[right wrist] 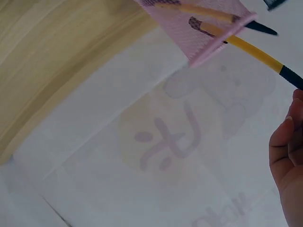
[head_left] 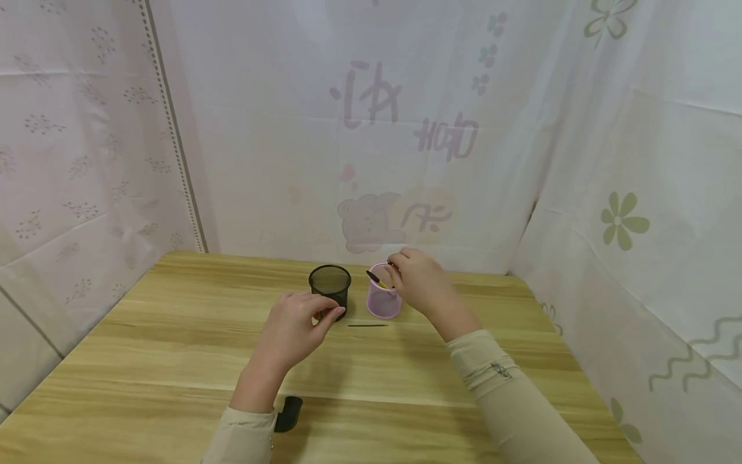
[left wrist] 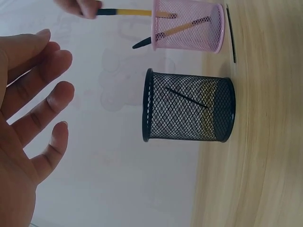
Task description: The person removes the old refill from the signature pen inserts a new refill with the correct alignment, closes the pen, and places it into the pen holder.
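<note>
My right hand (head_left: 422,280) pinches the black end of a yellow-and-black pen (right wrist: 255,52), whose other end is inside the pink mesh cup (head_left: 384,304). A second yellow-and-black pen (left wrist: 182,29) leans in that cup, its dark tip jutting over the rim. The left hand (head_left: 298,325) hovers before the black mesh cup (head_left: 330,280), with loosely bent fingers and nothing seen between them. Through the black mesh shows a thin dark stick (left wrist: 187,98), slanted. Both cups stand upright, side by side.
A thin black stick (head_left: 368,325) lies on the wooden table (head_left: 174,335) in front of the cups. Printed white curtains (head_left: 261,161) hang behind the table and along both sides. A black curved piece (head_left: 288,414) sits at the left sleeve's cuff.
</note>
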### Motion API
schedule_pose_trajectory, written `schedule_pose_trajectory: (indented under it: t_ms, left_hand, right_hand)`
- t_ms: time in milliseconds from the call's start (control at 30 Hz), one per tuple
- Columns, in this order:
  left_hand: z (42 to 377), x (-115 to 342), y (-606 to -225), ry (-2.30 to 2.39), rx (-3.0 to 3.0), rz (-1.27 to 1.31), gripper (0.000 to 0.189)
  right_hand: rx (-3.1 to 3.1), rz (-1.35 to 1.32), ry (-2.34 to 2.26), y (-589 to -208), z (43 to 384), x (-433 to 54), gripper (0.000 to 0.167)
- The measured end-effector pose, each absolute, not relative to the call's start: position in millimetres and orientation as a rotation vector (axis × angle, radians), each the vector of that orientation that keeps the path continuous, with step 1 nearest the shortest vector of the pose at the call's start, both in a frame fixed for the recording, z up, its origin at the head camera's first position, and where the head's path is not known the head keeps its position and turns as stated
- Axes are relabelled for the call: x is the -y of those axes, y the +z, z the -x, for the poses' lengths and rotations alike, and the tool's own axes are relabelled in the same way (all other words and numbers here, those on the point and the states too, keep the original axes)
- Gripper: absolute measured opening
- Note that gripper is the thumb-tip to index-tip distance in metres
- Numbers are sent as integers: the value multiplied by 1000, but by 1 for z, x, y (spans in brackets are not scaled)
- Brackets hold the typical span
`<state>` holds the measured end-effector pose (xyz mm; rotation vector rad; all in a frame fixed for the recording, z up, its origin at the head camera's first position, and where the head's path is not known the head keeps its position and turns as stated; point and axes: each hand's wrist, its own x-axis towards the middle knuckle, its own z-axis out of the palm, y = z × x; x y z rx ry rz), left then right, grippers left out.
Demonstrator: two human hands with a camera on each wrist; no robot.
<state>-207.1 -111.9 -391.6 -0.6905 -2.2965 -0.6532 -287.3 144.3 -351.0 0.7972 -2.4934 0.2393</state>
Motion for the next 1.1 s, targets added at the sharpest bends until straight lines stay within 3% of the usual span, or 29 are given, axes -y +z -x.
schedule_pose_trajectory:
  t_ms: [367,1100]
  left_hand:
    - [208,112,-393,-676,2299,680,8]
    - [210,112,-393,-712,2285,694,8]
  right_hand:
    - [2753,-725,130,-381,308,-133,22]
    - [2619,-858,103,-390,306,-123,28]
